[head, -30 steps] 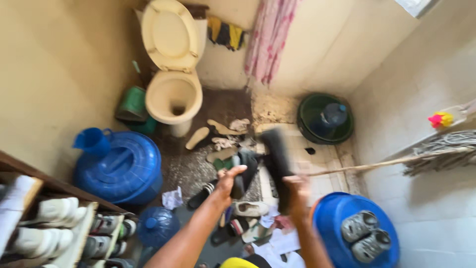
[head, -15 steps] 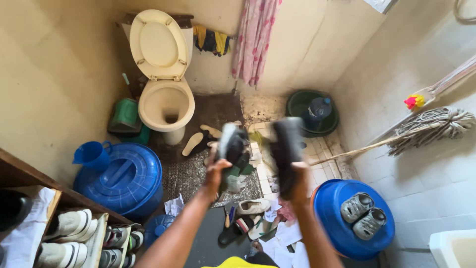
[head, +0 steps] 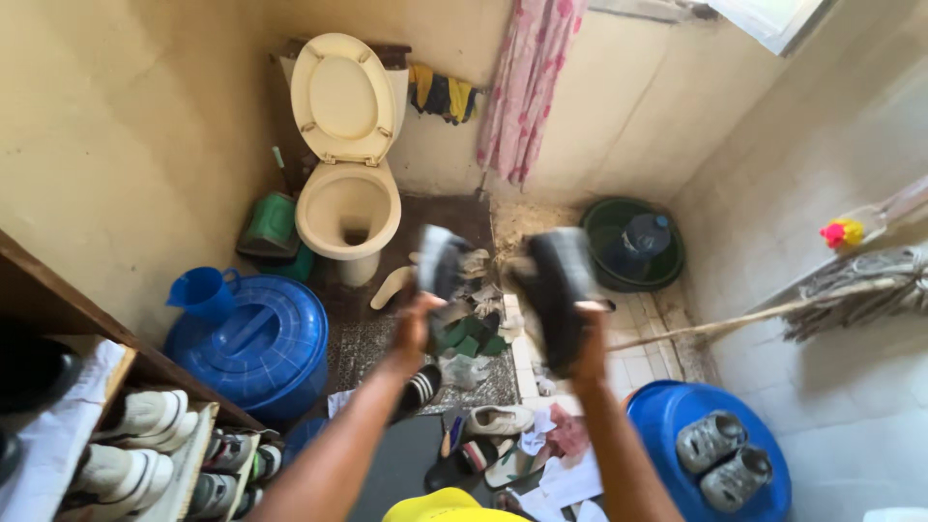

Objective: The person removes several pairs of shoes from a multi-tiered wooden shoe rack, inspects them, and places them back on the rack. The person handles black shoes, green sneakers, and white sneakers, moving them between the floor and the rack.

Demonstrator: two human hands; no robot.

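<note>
My left hand (head: 414, 327) grips a dark shoe (head: 442, 261) with a pale sole, held up in front of me. My right hand (head: 587, 350) grips a second dark shoe (head: 556, 290), sole turned toward me. The two shoes hang side by side with a gap between them, above a pile of shoes and sandals (head: 478, 329) on the bathroom floor. Both forearms reach forward from the bottom of the view.
A cream toilet (head: 348, 208) with its lid up stands ahead. A blue lidded drum (head: 261, 343) with a blue jug (head: 201, 293) is at left, above a shoe rack (head: 145, 454). A blue basin (head: 710, 454) holds a pair of grey shoes. A green basin (head: 628, 246), a broom (head: 841, 290), a pink curtain (head: 527, 87).
Both hands have lifted the shoes from the floor pile up to chest height. The left hand took hold of the pale-soled shoe, and the shoes came nearer each other.
</note>
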